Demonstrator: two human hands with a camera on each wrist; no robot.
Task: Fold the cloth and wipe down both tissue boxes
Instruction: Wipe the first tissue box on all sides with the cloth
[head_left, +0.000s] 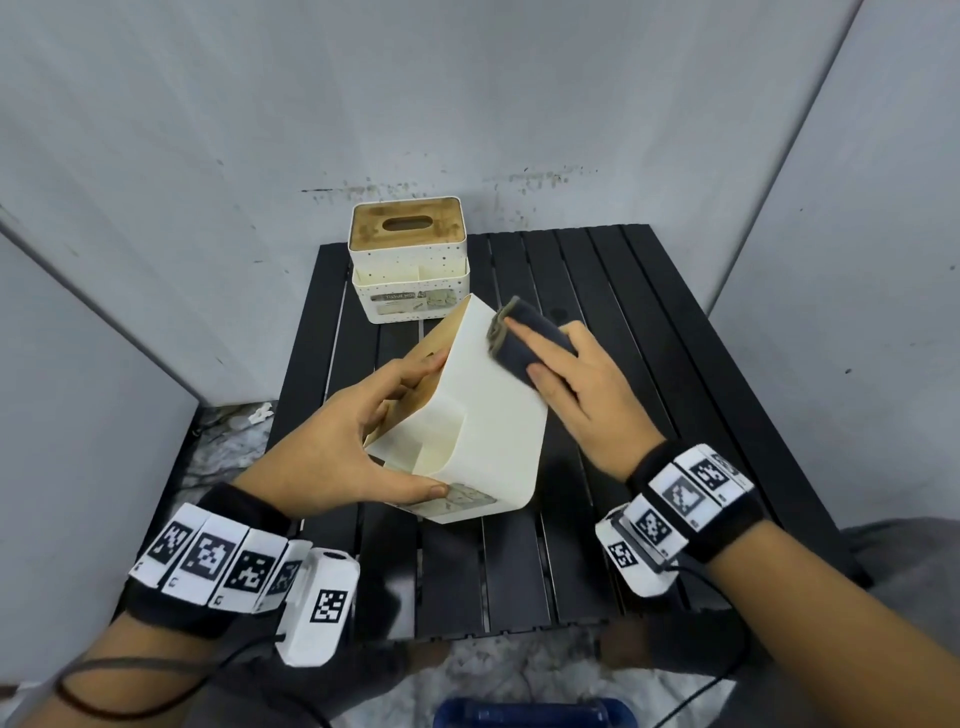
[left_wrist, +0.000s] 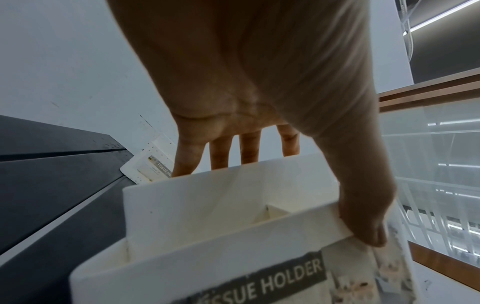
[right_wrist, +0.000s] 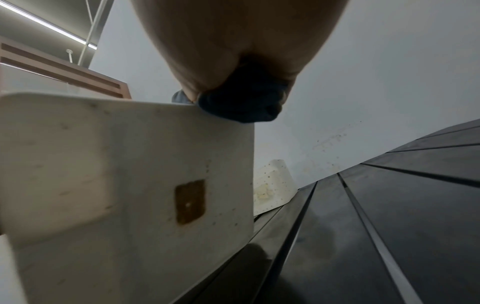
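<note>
The near cream tissue box (head_left: 488, 415) is tilted up on the black slatted table (head_left: 649, 364). My left hand (head_left: 371, 431) grips it, fingers on the wooden lid and thumb (left_wrist: 369, 232) on the front "TISSUE HOLDER" label. My right hand (head_left: 566, 384) holds the folded dark cloth (head_left: 543, 322) and presses it on the box's upturned side near its far top corner. In the right wrist view the cloth (right_wrist: 244, 107) bulges under the palm at the box's (right_wrist: 130, 164) edge. The second, speckled tissue box (head_left: 410, 260) stands upright at the table's back left.
Grey walls close in behind and on both sides of the table. Bare slats lie to the right of the held box and in front of it. A blue object (head_left: 530, 714) sits on the floor by the near edge.
</note>
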